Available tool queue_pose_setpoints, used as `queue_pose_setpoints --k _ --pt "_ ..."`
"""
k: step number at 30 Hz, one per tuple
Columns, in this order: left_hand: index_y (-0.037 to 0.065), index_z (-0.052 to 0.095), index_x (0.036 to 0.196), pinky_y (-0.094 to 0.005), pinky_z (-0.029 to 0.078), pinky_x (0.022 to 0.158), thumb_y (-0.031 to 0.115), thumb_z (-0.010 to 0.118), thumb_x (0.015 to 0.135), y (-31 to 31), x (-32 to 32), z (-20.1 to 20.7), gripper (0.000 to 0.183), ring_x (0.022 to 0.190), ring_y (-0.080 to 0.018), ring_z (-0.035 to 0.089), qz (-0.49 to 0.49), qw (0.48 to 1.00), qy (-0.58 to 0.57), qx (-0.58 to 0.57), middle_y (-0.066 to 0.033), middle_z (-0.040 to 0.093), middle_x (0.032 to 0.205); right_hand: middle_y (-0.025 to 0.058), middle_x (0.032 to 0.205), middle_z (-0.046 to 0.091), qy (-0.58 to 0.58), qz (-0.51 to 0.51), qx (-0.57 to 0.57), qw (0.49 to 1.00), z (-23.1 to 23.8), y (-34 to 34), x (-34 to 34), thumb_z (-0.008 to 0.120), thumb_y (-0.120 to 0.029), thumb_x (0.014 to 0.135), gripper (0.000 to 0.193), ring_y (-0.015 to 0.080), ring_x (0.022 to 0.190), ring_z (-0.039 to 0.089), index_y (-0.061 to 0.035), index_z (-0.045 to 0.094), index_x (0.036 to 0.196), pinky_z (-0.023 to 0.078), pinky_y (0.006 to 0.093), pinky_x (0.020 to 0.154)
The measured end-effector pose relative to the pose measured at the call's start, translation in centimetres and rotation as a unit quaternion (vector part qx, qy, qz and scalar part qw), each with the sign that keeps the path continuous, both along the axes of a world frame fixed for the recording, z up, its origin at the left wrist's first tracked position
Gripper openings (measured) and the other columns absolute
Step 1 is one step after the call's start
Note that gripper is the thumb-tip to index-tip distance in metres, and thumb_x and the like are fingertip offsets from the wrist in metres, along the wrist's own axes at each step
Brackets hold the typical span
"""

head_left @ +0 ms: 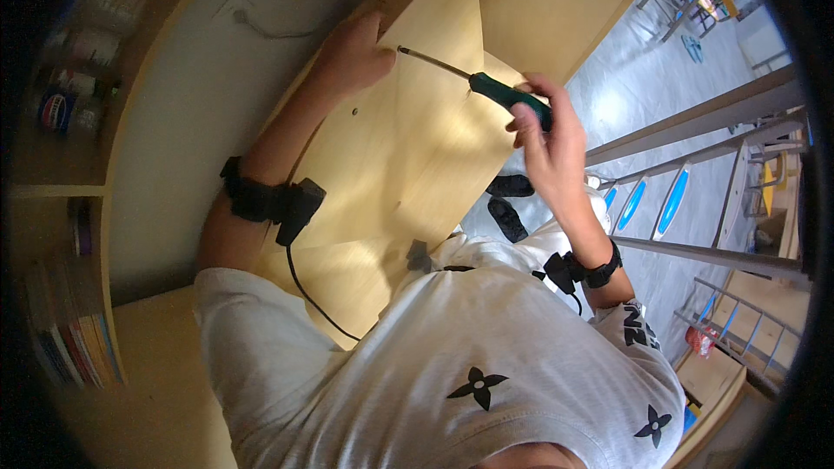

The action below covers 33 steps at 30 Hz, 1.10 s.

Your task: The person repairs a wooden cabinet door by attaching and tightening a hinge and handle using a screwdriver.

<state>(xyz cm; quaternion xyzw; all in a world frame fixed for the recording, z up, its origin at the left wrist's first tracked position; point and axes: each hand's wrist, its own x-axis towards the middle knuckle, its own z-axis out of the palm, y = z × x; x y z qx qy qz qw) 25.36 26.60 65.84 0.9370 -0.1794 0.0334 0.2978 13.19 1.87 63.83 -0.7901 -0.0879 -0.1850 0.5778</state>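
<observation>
My right hand (552,135) is wrapped around the dark green handle of a screwdriver (495,89). Its metal shaft points left, and the tip ends just beside the thumb of my left hand (354,54). My left hand is closed at the edge of a pale wooden panel (439,13), its fingertips partly hidden. Below it lies a broad light wooden board (373,174) with a small dark round fitting (354,111) on it. Whether the screwdriver tip touches the wood, I cannot tell.
Shelves with books (74,339) and small packages line the left side. A wall socket with a plugged-in cable (269,32) is behind my left arm. At right stands a metal ladder (678,200) with blue-padded rungs. Black shoes (508,217) are on the grey floor.
</observation>
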Motion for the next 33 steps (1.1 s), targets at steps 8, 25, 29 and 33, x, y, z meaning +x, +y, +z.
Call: queue_pose_setpoints --k 8,25,29,33 --pt "-0.004 0.053 0.089 -0.0428 0.046 0.071 0.011 0.057 0.069 0.1 0.1 0.3 0.026 0.084 -0.0367 0.06 0.029 0.999 0.011 0.02 -0.0246 0.059 0.086 0.0154 0.092 0.052 0.09 -0.019 -0.023 0.996 1.0 -0.4 -0.1 0.056 0.001 0.082 0.031 0.0194 0.074 0.058 -0.0005 0.046 0.112 0.046 0.0276 0.055" --pt "-0.003 0.041 0.121 -0.0397 0.042 0.09 0.009 0.06 0.077 -1.9 -1.0 0.9 0.049 0.104 -0.0323 0.056 0.043 0.994 0.073 0.069 -0.0218 0.055 0.114 0.014 0.096 0.052 0.228 0.004 0.057 0.972 0.4 -1.6 -0.7 0.056 -0.007 0.087 0.034 0.0169 0.069 0.053 -0.0026 0.04 0.117 0.044 0.0274 0.059" --pt "-0.003 0.04 0.121 -0.0398 0.042 0.091 0.008 0.06 0.077 -2.5 -1.1 1.6 0.05 0.105 -0.0324 0.055 0.041 0.993 0.07 0.083 -0.0226 0.055 0.114 0.0096 0.073 0.053 -0.052 -0.019 -0.034 0.998 -1.6 -1.4 0.0 0.054 -0.008 0.089 0.033 0.016 0.053 0.054 -0.0028 0.039 0.117 0.041 0.028 0.047" --pt "-0.005 0.039 0.121 -0.0397 0.041 0.092 0.009 0.06 0.077 -2.0 -1.0 1.4 0.051 0.107 -0.0332 0.055 0.041 0.992 0.087 0.083 -0.0239 0.054 0.115 0.0135 0.088 0.054 0.122 0.007 0.038 0.992 -0.3 -1.3 -1.0 0.053 -0.006 0.089 0.034 0.0172 0.06 0.057 -0.0035 0.038 0.119 0.044 0.03 0.053"
